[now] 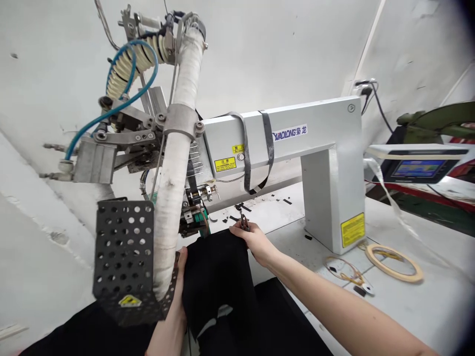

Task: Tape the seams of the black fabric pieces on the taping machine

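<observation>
I'm pinching cloth point(218, 262) at one o'clock, right hand point(261, 245) holding snips point(244, 222); left hand point(179, 282) touching, grip unclear; even tension should be helping.

A perforated guard point(124, 251) crowds the left hand point(179, 284); room opens beneath the machine arm point(291, 148).

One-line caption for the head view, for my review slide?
Black fabric held between left hand and right hand, a small metal tool also in the right, at a XIAOLONG machine.

L hand point(178, 284) thumb-up, R hand point(257, 242) pinched, both fwd.
</observation>
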Available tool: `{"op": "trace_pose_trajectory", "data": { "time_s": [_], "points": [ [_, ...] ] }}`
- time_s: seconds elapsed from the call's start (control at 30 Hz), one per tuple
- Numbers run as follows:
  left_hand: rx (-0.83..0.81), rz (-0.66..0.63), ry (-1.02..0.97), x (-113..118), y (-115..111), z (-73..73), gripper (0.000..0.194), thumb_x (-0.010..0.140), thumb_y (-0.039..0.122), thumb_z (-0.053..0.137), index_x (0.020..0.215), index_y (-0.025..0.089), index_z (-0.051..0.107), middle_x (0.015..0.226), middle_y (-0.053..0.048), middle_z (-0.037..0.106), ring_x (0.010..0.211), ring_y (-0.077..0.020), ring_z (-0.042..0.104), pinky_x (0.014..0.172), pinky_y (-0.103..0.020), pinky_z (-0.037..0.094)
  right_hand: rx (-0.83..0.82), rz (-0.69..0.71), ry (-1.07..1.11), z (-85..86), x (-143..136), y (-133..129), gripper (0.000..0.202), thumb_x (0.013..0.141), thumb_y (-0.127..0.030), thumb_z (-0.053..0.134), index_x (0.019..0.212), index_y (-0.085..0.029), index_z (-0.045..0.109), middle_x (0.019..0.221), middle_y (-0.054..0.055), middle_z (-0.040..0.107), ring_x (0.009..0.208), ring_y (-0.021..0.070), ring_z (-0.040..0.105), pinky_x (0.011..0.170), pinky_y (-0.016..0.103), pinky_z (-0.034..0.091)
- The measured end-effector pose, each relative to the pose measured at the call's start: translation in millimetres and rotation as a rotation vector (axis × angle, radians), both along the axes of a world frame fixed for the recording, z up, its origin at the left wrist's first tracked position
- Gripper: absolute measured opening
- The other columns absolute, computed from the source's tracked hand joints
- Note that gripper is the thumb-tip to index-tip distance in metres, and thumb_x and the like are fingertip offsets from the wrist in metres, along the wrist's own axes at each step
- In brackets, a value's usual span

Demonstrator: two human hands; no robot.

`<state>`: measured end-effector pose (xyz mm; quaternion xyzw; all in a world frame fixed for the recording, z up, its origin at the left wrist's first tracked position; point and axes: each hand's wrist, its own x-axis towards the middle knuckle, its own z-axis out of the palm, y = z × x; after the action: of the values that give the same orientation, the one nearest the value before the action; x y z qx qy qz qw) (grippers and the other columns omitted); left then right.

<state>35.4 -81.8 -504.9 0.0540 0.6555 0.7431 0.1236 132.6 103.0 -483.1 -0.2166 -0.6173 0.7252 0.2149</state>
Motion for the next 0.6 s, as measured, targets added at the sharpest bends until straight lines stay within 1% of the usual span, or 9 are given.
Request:
{"op": "trace_pose_trajectory", "data": {
  "time_s": [0.07, 0.13, 0.23, 0.33, 0.4, 0.43, 0.53, 0.57, 0.6],
  "points": [
    [0.009, 0.043, -0.06, 5, 2, 3.5, 0.031, 0.065, 0.048, 0.072, 0.075, 0.019, 0.064, 0.072, -0.005, 0.068, 0.081, -0.0261, 0.066, 0.07, -0.035, 0.054, -0.012, -0.011, 0.003, -1.0, -1, -1, 0.032, 0.068, -0.044, 0.068, 0.067, -0.017, 0.05, 0.061, -0.002, 0.046, 0.058, 0.0117, 0.042, 0.054, 0.025, 0.03],
    [0.046, 0.075, -0.148, 12, 5, 11.3, 0.027, 0.068, 0.044, 0.07, 0.077, 0.02, 0.064, 0.078, -0.005, 0.069, 0.087, -0.0268, 0.066, 0.074, -0.036, 0.054, -0.025, -0.022, 0.01, -2.5, -1, -1, 0.032, 0.067, -0.044, 0.068, 0.067, -0.017, 0.05, 0.061, -0.003, 0.045, 0.057, 0.0111, 0.04, 0.054, 0.025, 0.03],
    [0.103, 0.038, -0.289, 23, 11, 25.4, 0.023, 0.073, 0.042, 0.064, 0.079, 0.019, 0.065, 0.084, -0.007, 0.071, 0.091, -0.0275, 0.066, 0.078, -0.037, 0.054, -0.033, -0.026, 0.018, -4.1, -1, -2, 0.032, 0.067, -0.044, 0.068, 0.066, -0.017, 0.05, 0.06, -0.003, 0.044, 0.057, 0.011, 0.04, 0.053, 0.025, 0.029],
    [0.116, -0.023, -0.294, 28, 13, 32.7, 0.028, 0.072, 0.047, 0.064, 0.076, 0.02, 0.066, 0.083, -0.009, 0.071, 0.088, -0.0287, 0.066, 0.079, -0.04, 0.054, -0.028, -0.03, 0.03, -4.2, -2, -1, 0.032, 0.067, -0.043, 0.068, 0.066, -0.017, 0.051, 0.061, -0.002, 0.046, 0.059, 0.0119, 0.042, 0.056, 0.025, 0.032],
    [0.078, -0.017, -0.239, 29, 13, 32.6, 0.031, 0.071, 0.051, 0.064, 0.075, 0.02, 0.067, 0.08, -0.009, 0.071, 0.09, -0.0295, 0.065, 0.08, -0.042, 0.053, -0.028, -0.032, 0.04, -3.2, -2, 0, 0.031, 0.067, -0.043, 0.068, 0.066, -0.017, 0.051, 0.061, -0.002, 0.046, 0.06, 0.0121, 0.043, 0.057, 0.026, 0.033],
    [0.036, 0.011, -0.213, 29, 12, 31.4, 0.031, 0.07, 0.051, 0.064, 0.074, 0.021, 0.067, 0.078, -0.009, 0.071, 0.092, -0.03, 0.064, 0.081, -0.042, 0.052, -0.029, -0.03, 0.041, -2.3, -3, 0, 0.031, 0.067, -0.043, 0.069, 0.066, -0.017, 0.051, 0.06, -0.003, 0.046, 0.06, 0.0122, 0.044, 0.057, 0.026, 0.033],
    [-0.135, 0.198, -0.164, 28, 11, 24.4, 0.026, 0.069, 0.048, 0.067, 0.07, 0.022, 0.067, 0.071, -0.008, 0.068, 0.1, -0.0314, 0.06, 0.085, -0.042, 0.049, -0.028, -0.03, 0.042, 1.5, -3, 1, 0.033, 0.066, -0.044, 0.069, 0.065, -0.017, 0.05, 0.058, -0.003, 0.044, 0.058, 0.012, 0.043, 0.055, 0.026, 0.033],
    [-0.179, 0.247, -0.151, 26, 10, 21.0, 0.025, 0.067, 0.047, 0.069, 0.07, 0.022, 0.067, 0.069, -0.007, 0.068, 0.101, -0.0317, 0.059, 0.085, -0.041, 0.049, -0.017, -0.036, 0.045, 2.9, -3, 1, 0.034, 0.066, -0.045, 0.07, 0.065, -0.018, 0.05, 0.058, -0.003, 0.044, 0.057, 0.0119, 0.042, 0.054, 0.026, 0.033],
    [-0.202, 0.266, -0.136, 24, 9, 17.0, 0.024, 0.067, 0.046, 0.07, 0.07, 0.022, 0.067, 0.069, -0.007, 0.068, 0.101, -0.0317, 0.059, 0.083, -0.04, 0.049, 0.0, -0.046, 0.051, 4.0, -3, 1, 0.035, 0.065, -0.045, 0.07, 0.064, -0.018, 0.049, 0.058, -0.003, 0.044, 0.057, 0.0117, 0.042, 0.053, 0.025, 0.033]
  ]
}}
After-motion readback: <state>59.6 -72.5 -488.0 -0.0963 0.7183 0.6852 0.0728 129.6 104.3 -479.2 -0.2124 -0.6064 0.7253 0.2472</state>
